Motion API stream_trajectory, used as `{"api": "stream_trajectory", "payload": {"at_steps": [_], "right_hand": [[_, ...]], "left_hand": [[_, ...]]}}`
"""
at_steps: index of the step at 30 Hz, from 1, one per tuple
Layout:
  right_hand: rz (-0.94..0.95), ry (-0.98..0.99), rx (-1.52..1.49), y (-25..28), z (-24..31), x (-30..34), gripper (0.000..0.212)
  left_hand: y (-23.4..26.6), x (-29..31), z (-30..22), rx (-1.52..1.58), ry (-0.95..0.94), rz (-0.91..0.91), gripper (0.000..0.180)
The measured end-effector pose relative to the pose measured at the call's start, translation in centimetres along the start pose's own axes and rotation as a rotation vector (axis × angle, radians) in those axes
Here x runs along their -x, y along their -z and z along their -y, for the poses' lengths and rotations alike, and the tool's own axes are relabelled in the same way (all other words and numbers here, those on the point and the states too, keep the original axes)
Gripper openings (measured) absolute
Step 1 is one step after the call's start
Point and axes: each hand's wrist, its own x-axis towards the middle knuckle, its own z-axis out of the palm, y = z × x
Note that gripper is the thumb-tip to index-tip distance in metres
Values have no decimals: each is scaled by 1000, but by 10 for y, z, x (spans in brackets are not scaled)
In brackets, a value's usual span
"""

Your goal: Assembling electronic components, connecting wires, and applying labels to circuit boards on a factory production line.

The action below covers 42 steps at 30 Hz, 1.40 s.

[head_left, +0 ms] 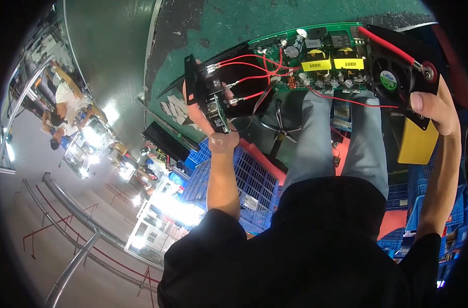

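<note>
electronics factory floor | blue plastic crates (244, 179) | lit workbenches (98, 136) | seated workers (64, 97) | green worktop (275, 20)

We see a worn green floor (234, 20), blue plastic crates (254, 179), grey metal railings (74, 215), and bright lights (172, 205) over distant workstations (85, 138).

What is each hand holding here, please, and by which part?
The left hand grips the black end panel with its small board; the right hand grips the black fan panel at its outer edge.
</note>
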Motion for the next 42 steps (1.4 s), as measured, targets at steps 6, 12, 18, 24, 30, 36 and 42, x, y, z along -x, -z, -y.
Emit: {"api": "stream_trajectory", "payload": {"at_steps": [6, 12, 18, 24, 30, 36, 42], "right_hand": [[15, 27, -16, -13, 7, -3, 69], [125, 25, 41, -30, 28, -3, 47], [45, 206, 112, -95, 49, -12, 47], [26, 216, 246, -138, 64, -24, 50], [-188, 169, 159, -164, 58, -35, 53], [-315, 284, 244, -170, 62, -24, 58], [-306, 400, 213, -196, 66, -16, 48]], "left_hand": [[-16, 6, -21, 8, 26, -84, 134], [-27, 2, -31, 9, 64, -89, 136], [-11, 6, -31, -18, -87, 41, 90], [6, -15, -34, -163, -194, 33, 42], [56, -20, -34, 144, 201, -101, 27], [122, 4, -11, -566, -12, -367, 35], [149, 7, 25, -849, 197, -254, 53]]}}
